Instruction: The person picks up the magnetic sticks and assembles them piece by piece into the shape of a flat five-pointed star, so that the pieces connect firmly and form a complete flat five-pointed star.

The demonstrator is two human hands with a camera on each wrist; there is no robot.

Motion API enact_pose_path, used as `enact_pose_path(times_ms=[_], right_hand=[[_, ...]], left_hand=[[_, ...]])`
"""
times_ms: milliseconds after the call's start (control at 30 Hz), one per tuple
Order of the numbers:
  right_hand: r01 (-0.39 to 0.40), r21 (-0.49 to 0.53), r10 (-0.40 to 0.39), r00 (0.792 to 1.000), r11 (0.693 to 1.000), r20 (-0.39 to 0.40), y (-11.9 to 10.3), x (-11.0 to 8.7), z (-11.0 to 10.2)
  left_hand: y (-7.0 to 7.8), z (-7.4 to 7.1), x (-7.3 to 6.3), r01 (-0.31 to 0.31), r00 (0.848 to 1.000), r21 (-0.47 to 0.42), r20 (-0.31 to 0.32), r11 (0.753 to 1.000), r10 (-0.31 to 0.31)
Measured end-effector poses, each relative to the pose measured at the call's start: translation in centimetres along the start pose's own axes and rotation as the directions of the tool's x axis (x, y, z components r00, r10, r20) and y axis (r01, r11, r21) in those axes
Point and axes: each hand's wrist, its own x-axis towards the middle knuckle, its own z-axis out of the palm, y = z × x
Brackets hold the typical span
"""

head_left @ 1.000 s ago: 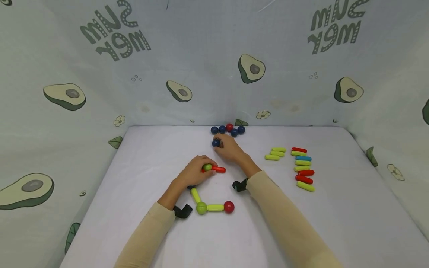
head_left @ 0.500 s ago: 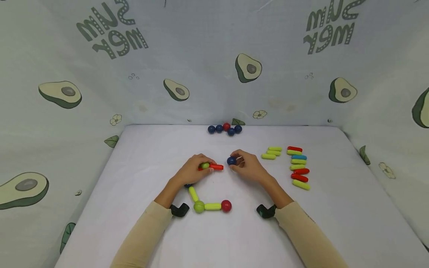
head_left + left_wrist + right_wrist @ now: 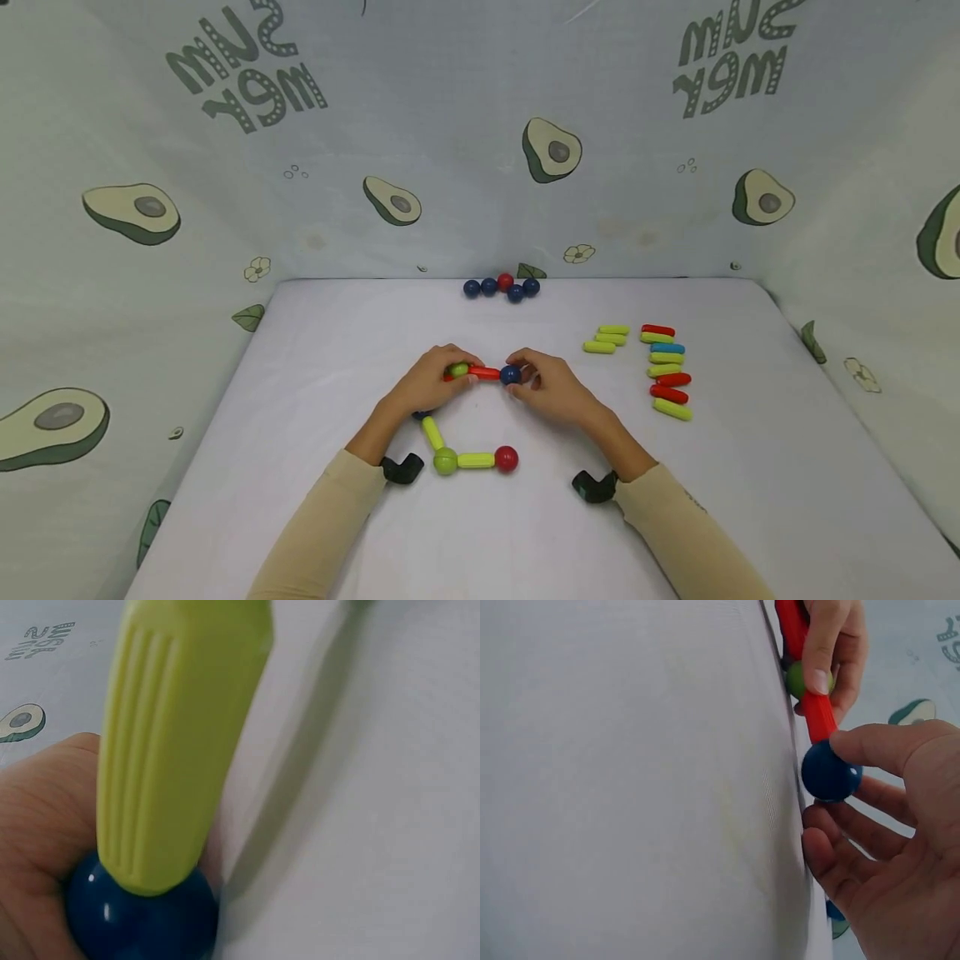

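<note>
My left hand grips a light green ball with red rods on both sides of it. The right-hand red rod points toward my right hand. Between thumb and fingers, that hand pinches a dark blue ball, which meets the rod's end. Below my left palm, another blue ball bears a yellow-green rod. This rod leads to a green ball, a second yellow-green rod and a red ball, all joined in a chain.
Several blue balls and one red ball line the table's back edge. To the right lie three yellow-green rods and a column of mixed rods. A printed cloth hangs behind the white table.
From near the back row, my right hand has brought the blue ball toward me and onto the red rod's right end. My left hand keeps its grip in nearly the same place.
</note>
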Motion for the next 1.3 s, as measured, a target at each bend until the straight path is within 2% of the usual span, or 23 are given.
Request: enact_pose_path(times_ms=[133,233,400,533,767,967,1100,1300], right_hand=[[-0.044,-0.003,0.044,0.998,0.999,-0.041,0.6,-0.4,-0.8],[-0.097,-0.03,0.093,0.99,0.995,-0.11,1.7,-0.7,-2.1],[-0.174,-0.157,0.13,0.958,0.972,-0.256,4.2,-1.5,-4.7],[-0.199,-0.247,0.119,0.945,0.948,-0.305,5.6,-2.1,-6.3],[-0.24,-0.304,0.151,0.946,0.922,-0.287,6.3,-2.6,-6.8],[-0.225,-0.338,0.138,0.955,0.914,-0.264,6.2,-3.0,-6.5],[-0.188,-0.291,0.132,0.971,0.938,-0.201,5.7,-3.6,-5.8],[-0.15,-0.139,0.137,0.986,0.979,-0.1,4.0,-4.5,-4.2]], left_hand=[[0.2,0.0,0.1,0.002,1.0,0.004,0.006,1.0,-0.002],[0.4,0.0,0.0,0.006,1.0,0.004,0.004,1.0,-0.006],[0.7,-0.2,-0.3,0.002,1.0,0.0,0.015,1.0,-0.002],[0.7,-0.2,-0.3,-0.011,1.0,-0.001,0.021,1.0,0.011],[0.4,0.0,-0.2,0.011,0.999,0.005,0.03,1.0,-0.012],[0.5,-0.2,-0.3,0.022,0.999,0.029,0.048,0.999,-0.024],[1.0,-0.3,-0.4,0.018,0.998,0.068,0.067,0.998,-0.023],[1.2,-0.3,-0.2,-0.038,0.996,0.092,0.085,0.995,0.03]])
